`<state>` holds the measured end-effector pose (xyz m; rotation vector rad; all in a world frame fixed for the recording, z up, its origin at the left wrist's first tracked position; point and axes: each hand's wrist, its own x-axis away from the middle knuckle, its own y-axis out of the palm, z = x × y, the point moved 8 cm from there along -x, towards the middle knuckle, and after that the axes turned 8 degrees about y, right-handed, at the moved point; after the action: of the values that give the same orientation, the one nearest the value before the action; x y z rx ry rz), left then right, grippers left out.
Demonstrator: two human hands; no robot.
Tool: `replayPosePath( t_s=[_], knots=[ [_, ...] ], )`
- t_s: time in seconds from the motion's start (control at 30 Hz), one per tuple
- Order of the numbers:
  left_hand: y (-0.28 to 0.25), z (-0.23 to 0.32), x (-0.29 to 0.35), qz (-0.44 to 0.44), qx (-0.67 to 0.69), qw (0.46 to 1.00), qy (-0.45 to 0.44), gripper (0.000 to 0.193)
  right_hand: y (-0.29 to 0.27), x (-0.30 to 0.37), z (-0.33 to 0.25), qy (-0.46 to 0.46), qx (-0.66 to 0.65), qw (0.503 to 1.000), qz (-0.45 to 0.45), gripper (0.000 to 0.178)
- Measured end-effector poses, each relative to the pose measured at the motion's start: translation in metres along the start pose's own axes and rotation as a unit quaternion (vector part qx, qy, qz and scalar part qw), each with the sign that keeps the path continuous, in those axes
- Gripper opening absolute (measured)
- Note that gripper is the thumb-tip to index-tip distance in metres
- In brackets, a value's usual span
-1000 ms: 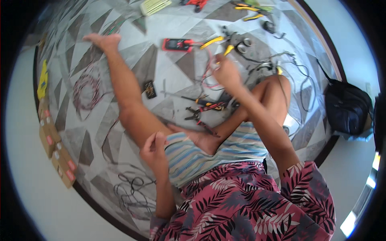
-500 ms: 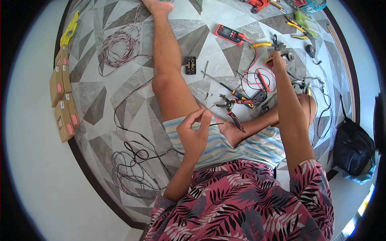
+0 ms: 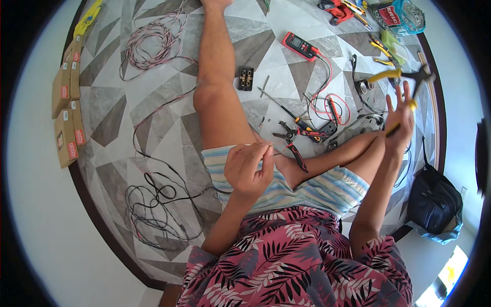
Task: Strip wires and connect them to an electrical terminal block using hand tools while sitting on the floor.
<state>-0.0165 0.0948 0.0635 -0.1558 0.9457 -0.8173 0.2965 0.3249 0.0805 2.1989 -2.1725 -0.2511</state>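
Observation:
My left hand (image 3: 249, 171) is closed above my lap, thumb and fingertips pinched on the end of a thin black cable (image 3: 204, 190). The cable runs left to a loose tangle on the floor; its tip is mostly hidden by the fingers. Raised at the right, my right hand (image 3: 400, 120) holds yellow-handled pliers (image 3: 422, 78), one handle in the palm and several fingers stretched out. The pliers' handles are spread apart. Between my legs lie red-and-black wire strippers (image 3: 292, 139), with their handles apart, and a long screwdriver (image 3: 291, 116).
A red multimeter (image 3: 300, 47) with test leads (image 3: 331, 105) lies ahead. Near my left knee sits a black socket block (image 3: 246, 79). Coiled wire (image 3: 152, 48) lies far left, cardboard boxes (image 3: 65, 135) along the left wall, a black bag (image 3: 433, 199) at right.
My right hand has lifted the pliers off the floor and moved right and nearer, its fingers opening out. My left hand has turned slightly, still pinching the cable. The view has shifted a little.

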Motion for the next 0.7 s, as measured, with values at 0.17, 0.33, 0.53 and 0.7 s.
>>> replayPosePath(
  t_s=[0.17, 0.33, 0.53, 0.7],
  knots=[
    [0.003, 0.009, -0.003, -0.003, 0.053, 0.998, 0.033, 0.017, 0.033, 0.05, -0.008, 0.089, -0.153, 0.965, -0.195, 0.036],
    [0.017, -0.014, 0.006, -0.041, 0.164, 0.97, -0.174, 0.011, 0.071, 0.081, 0.026, 0.165, -0.285, 0.918, -0.223, 0.039],
    [0.055, -0.053, 0.025, -0.044, 0.303, 0.869, -0.389, 0.019, 0.086, 0.081, 0.076, 0.226, -0.32, 0.888, -0.242, 0.033],
    [0.083, -0.064, 0.02, -0.015, 0.325, 0.877, -0.353, 0.016, 0.075, 0.064, 0.082, 0.188, -0.276, 0.906, -0.258, 0.028]
  ],
)
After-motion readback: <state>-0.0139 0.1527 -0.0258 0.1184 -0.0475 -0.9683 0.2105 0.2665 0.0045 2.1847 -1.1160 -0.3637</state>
